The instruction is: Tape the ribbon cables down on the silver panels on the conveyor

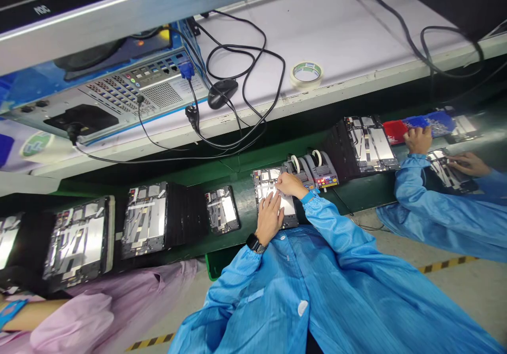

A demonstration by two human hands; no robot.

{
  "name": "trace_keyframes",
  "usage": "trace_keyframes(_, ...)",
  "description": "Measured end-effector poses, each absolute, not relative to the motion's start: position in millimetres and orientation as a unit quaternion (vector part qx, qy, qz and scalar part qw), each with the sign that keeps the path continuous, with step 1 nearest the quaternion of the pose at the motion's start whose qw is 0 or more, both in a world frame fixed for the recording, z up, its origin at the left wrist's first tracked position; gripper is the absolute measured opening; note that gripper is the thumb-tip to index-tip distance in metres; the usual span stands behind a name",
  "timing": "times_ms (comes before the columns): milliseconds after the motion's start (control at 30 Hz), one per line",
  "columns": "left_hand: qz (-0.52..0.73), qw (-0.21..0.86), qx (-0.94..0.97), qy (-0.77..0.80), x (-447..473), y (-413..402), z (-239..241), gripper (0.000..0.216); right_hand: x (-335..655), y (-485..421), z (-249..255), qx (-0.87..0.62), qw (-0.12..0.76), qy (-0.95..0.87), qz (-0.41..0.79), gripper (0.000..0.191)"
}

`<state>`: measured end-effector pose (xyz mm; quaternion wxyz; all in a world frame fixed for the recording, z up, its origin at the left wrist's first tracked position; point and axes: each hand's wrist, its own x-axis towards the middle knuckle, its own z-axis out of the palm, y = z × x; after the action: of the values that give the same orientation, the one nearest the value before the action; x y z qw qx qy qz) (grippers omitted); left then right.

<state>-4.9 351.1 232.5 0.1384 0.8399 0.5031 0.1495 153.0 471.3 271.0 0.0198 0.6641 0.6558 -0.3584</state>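
Observation:
An opened tablet-like device (264, 180) lies on the green belt (245, 201) in front of me, its metal plates and circuit boards showing. My left hand (270, 217) lies flat on its lower half, fingers stretched out. My right hand (290, 184) rests on the upper half with its fingers curled, pressing at the board; I cannot make out anything in them. A black watch sits on my left wrist. Both my sleeves are blue.
Two tape dispensers (315, 168) stand just right of the device. More opened devices (222, 210) (144, 217) (369, 142) lie along the belt. A co-worker in blue (420, 140) works at the right; a pink sleeve (71, 317) is at the left. A tape roll (306, 73), mouse and cables are on the shelf.

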Motion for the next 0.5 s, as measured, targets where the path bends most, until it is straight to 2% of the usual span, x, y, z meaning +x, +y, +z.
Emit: trace_keyframes(500,0.133,0.158,0.835,0.510,-4.8,352.1,234.2,0.051,149.1,469.2,276.5,0.667,0.035,0.662,-0.341,0.023)
